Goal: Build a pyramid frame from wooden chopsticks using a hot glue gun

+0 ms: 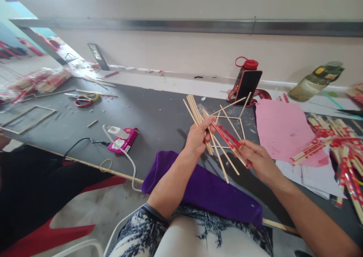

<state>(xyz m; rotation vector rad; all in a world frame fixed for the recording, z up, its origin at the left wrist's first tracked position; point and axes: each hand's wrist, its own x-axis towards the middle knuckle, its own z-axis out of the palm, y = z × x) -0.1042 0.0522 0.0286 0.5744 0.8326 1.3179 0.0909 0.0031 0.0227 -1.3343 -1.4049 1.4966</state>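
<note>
My left hand [197, 138] is closed around a loose bundle of bare wooden chopsticks [194, 107], which fan out above and below the fist. My right hand [256, 158] is closed on the lower end of a red-and-clear chopstick wrapper [228, 138]. Its upper end reaches to my left fingers, and pale wood shows along its lower part. Beyond both hands, a frame of joined sticks [231, 117] stands on the dark tabletop [159, 113], partly hidden by the bundle. A purple cloth [215, 191] lies along the table edge under my forearms.
At right are wrapped chopsticks [348, 155], pink paper [279, 130], a tilted bottle [317, 81] and a phone [248, 87] against a red-capped bottle [251, 64]. Leftward lie a power strip [126, 141] with cables, scissors [83, 100] and a stick rectangle [28, 119]. Another person's dark-clothed leg [42, 185] shows.
</note>
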